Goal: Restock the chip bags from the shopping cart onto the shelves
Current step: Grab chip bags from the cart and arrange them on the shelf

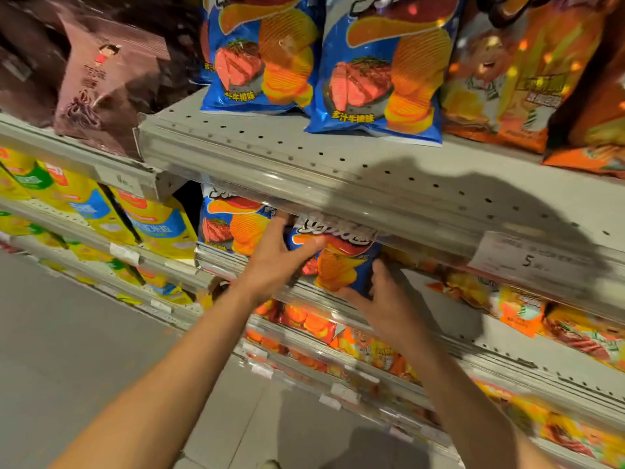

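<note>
Dull packs, paper tickets and bare floor at the edges of the view.
Matte brown foil snack bag with a small cartoon figure, leaning at upper left; below it, glossy yellow pouches with blue panels standing in tilted rows, small white paper labels just under them; large white price ticket printed with a 5, at right, partly in shadow; plain grey tiled floor at lower left.
</note>
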`<action>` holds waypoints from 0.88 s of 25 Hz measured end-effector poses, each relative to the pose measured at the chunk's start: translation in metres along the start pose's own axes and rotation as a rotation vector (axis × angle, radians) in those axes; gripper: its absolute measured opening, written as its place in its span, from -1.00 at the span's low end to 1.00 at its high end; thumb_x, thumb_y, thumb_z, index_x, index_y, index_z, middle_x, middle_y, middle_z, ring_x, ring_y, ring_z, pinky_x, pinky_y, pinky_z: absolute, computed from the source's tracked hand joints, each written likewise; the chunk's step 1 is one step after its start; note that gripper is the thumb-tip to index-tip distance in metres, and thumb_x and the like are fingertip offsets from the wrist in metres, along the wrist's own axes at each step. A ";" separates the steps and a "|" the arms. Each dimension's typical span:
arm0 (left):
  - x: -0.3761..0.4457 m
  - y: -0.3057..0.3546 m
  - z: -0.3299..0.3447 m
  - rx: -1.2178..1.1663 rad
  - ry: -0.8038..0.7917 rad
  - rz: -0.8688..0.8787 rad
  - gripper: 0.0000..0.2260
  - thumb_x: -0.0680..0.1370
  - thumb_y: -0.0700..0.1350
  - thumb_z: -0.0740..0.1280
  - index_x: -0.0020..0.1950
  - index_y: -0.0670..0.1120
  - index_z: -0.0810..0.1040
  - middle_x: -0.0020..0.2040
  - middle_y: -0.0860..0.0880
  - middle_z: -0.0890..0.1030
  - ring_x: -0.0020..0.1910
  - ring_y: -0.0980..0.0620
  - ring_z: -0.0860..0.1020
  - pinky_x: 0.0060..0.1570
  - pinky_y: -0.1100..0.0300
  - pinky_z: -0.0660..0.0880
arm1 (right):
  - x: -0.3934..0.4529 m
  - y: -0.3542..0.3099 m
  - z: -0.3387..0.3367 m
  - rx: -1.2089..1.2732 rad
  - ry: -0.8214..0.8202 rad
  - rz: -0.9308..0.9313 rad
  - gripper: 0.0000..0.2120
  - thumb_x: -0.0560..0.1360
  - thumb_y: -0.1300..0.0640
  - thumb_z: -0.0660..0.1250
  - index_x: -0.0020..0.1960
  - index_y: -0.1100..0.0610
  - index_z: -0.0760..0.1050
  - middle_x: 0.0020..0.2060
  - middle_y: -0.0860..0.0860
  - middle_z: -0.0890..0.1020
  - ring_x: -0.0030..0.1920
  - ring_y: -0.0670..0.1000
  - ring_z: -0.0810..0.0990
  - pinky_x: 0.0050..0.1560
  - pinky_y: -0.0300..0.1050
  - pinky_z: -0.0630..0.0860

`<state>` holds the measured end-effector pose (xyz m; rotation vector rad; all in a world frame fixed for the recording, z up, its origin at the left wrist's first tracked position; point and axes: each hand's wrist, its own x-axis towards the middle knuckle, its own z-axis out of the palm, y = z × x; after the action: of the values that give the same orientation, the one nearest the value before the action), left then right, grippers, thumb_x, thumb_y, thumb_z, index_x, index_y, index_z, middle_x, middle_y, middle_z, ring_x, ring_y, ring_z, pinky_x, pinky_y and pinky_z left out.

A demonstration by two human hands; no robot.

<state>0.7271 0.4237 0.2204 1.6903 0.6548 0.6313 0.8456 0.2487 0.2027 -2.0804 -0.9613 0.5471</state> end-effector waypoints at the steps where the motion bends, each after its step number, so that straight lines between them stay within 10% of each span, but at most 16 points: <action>1: -0.008 -0.005 0.005 0.082 0.108 0.089 -0.58 0.52 -0.06 0.49 0.32 -0.11 0.47 0.18 -0.08 0.55 0.18 -0.07 0.55 0.21 -0.12 0.51 | -0.001 -0.004 0.002 0.006 0.012 0.002 -0.61 0.46 -0.18 0.46 0.16 -0.11 0.37 -0.04 -0.29 0.60 -0.02 -0.33 0.57 -0.08 -0.41 0.51; 6: -0.041 -0.012 0.019 0.296 0.333 0.468 -0.39 0.59 0.01 0.40 0.53 -0.13 0.22 0.42 -0.14 0.28 0.46 -0.10 0.30 0.44 0.14 0.32 | 0.003 -0.018 0.013 0.147 0.144 0.052 -0.63 0.49 -0.16 0.39 0.18 0.02 0.45 -0.02 -0.05 0.66 0.02 0.01 0.64 0.13 0.08 0.57; 14: -0.017 -0.014 -0.002 0.743 0.038 0.590 -0.44 0.62 0.05 0.35 0.56 -0.14 0.33 0.44 -0.26 0.37 0.35 -0.32 0.38 0.31 -0.19 0.39 | 0.005 -0.014 0.024 -0.032 0.200 0.019 -0.54 0.51 0.02 0.46 0.35 0.05 0.41 -0.02 -0.31 0.52 -0.12 -0.40 0.50 -0.11 -0.58 0.35; 22: -0.017 -0.015 0.005 0.801 0.070 0.554 -0.38 0.60 0.10 0.34 0.57 -0.15 0.30 0.45 -0.31 0.38 0.39 -0.38 0.37 0.29 -0.24 0.41 | -0.006 -0.011 0.028 -0.019 0.195 -0.008 -0.57 0.56 0.09 0.40 0.39 0.04 0.38 -0.03 -0.35 0.50 -0.03 -0.39 0.52 -0.05 -0.51 0.39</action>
<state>0.7171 0.4110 0.2041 2.6547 0.5117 0.8838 0.8190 0.2611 0.1946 -2.1016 -0.8643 0.3239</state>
